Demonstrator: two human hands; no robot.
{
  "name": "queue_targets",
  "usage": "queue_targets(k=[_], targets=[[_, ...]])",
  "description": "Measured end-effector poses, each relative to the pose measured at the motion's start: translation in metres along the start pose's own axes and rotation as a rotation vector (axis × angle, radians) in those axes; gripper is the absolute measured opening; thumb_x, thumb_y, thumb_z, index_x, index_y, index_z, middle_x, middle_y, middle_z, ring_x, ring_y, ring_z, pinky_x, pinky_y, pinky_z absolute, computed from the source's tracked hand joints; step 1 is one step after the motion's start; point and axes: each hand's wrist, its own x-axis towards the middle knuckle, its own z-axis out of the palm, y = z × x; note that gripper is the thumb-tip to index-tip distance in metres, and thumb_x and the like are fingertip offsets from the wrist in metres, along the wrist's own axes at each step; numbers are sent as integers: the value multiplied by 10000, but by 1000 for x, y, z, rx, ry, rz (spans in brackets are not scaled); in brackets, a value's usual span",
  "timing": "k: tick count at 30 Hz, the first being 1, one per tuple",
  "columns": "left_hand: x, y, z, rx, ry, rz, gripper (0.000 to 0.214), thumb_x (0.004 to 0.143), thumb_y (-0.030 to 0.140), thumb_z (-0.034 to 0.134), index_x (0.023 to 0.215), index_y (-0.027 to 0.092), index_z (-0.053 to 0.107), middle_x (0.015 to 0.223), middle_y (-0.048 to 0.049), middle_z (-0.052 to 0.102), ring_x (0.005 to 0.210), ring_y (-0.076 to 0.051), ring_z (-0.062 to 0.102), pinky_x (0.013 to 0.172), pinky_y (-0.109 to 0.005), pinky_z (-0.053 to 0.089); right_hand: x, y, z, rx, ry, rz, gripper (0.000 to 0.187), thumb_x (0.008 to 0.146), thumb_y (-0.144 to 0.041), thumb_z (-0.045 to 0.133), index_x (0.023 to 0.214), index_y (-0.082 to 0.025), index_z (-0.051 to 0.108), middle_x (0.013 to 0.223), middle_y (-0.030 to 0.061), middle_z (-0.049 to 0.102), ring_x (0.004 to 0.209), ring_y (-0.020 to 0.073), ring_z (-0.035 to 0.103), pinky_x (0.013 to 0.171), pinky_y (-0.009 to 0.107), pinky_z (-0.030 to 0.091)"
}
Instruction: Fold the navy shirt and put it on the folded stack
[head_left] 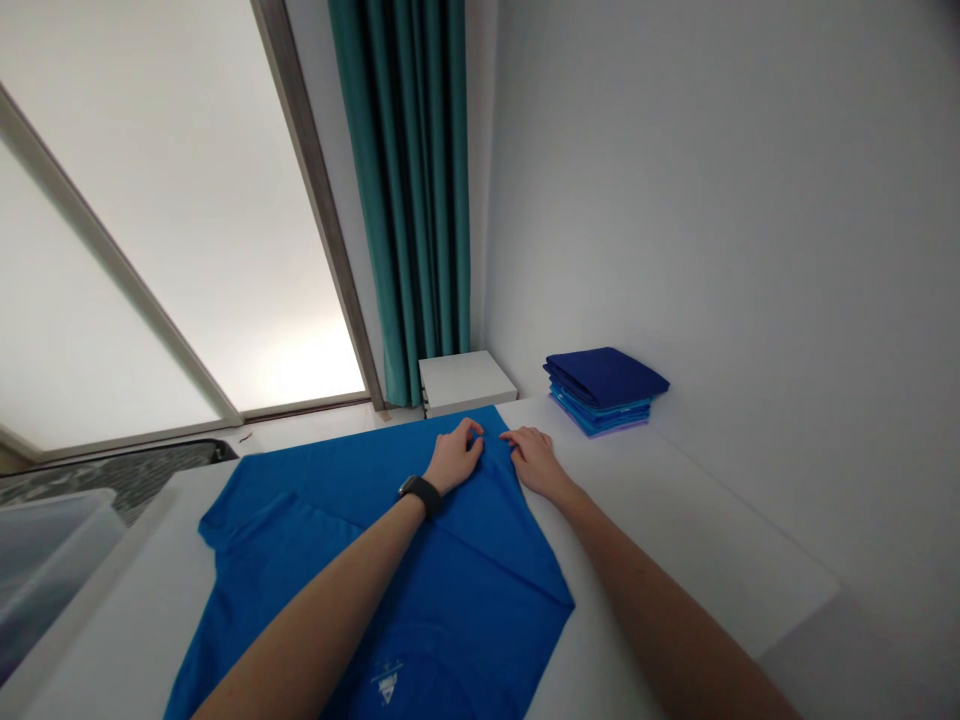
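Note:
A bright blue t-shirt (360,530) lies spread on a white table (675,520), with its right side folded inward. My left hand (455,455), a black watch on its wrist, is curled with its fingers pinching the shirt's far hem. Just to the right, my right hand (534,456) rests on the same far edge, fingers bent onto the cloth. The two hands are almost touching.
A stack of folded blue shirts (604,390) sits at the table's far right by the wall. A small white cabinet (465,380) stands beyond the table under a teal curtain (409,190). A clear plastic bin (45,560) is at the left.

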Motion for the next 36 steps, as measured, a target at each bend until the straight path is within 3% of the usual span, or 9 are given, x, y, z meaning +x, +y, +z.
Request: queue_targets(k=[7,12,15,20,25,31,36], targets=[[-2,4,5,25,-17,76,233,925,246,439,1138,224,529,818,2,655,834,-198,644,854,-335,415,-3,2,3,-151,12,-7,101,896,-239,516,928,-218,609,984,57,585,1016,224,490,923,378,304],[-2,4,4,91,-8,182,248,959,253,401,1183,256,507,1139,-46,651,980,-213,642,802,-296,446,-3,1,2,-168,20,-17,62,906,-221,513,915,-216,574,984,53,589,998,221,501,888,363,311],[-3,4,3,219,-49,177,267,976,277,380,1216,277,495,1225,-52,617,961,-225,652,748,-299,451,-4,1,2,-136,43,-25,93,915,-190,493,957,-218,571,999,47,604,989,213,511,880,356,311],[-6,2,4,288,-71,130,281,986,288,364,1240,276,481,1216,-67,619,932,-229,662,728,-303,458,-4,2,2,-85,44,-13,227,910,-143,478,1090,-236,580,1048,49,621,1013,219,508,883,352,311],[-9,-4,10,229,-9,140,245,971,266,390,1180,280,516,1187,-26,640,950,-211,657,736,-294,475,-1,6,-1,-48,41,42,290,902,-120,454,1121,-246,595,1047,47,625,999,202,521,861,325,326],[-8,-8,9,111,39,132,184,942,241,439,1049,271,586,1067,-9,678,961,-186,642,815,-281,477,-1,21,-9,-27,73,95,261,929,-133,405,1016,-220,636,1024,55,631,1012,193,528,869,303,335],[-8,-9,8,98,52,151,200,948,243,418,997,269,610,1041,-9,664,948,-182,634,815,-280,476,-4,17,-10,-13,40,53,167,925,-193,478,974,-221,635,1011,40,608,1007,179,514,885,293,327]])
